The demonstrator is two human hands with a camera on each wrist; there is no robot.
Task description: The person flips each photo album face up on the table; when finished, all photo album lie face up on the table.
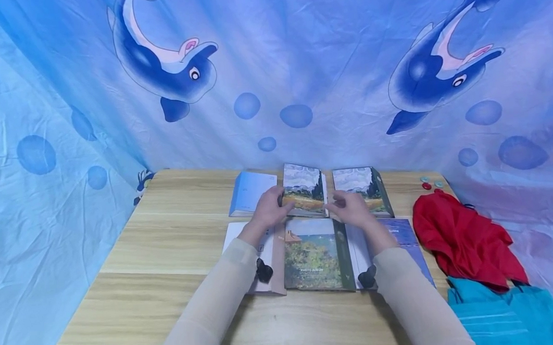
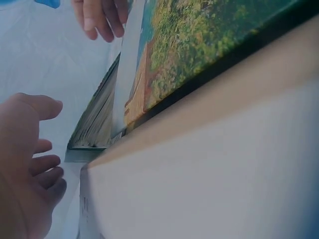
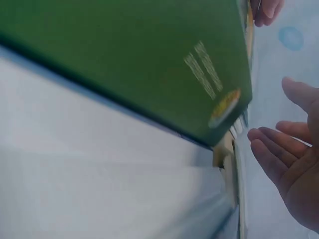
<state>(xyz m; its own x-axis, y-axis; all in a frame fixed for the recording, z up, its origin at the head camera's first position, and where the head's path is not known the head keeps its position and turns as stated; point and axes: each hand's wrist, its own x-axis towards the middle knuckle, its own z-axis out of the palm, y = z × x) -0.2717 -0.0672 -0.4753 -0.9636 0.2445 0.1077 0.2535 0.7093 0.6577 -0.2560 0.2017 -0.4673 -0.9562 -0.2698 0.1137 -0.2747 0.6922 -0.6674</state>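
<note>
A photo album [image 1: 304, 189] with a painted wheat-field and cypress cover lies in the middle of the back row. My left hand [image 1: 270, 209] is at its left side, thumb over its lower left corner in the head view. In the left wrist view that hand's fingers [image 2: 47, 177] are loosely bent, apart from the album's page edges [image 2: 94, 117]. My right hand [image 1: 352, 208] hovers at the album's right side, over the lower left of a second wheat-field album [image 1: 359, 181]. Its fingers [image 3: 279, 149] are spread and hold nothing in the right wrist view.
Nearest me lies an album [image 1: 311, 256] marked PHOTO ALBUM, between a white-covered one [image 1: 235, 232] and a purple-blue one [image 1: 414, 251]. A light-blue album [image 1: 254, 192] lies back left. Red cloth [image 1: 465, 235], teal cloth [image 1: 509, 311] and small discs [image 1: 427, 186] occupy the wooden table's [image 1: 168, 251] right side.
</note>
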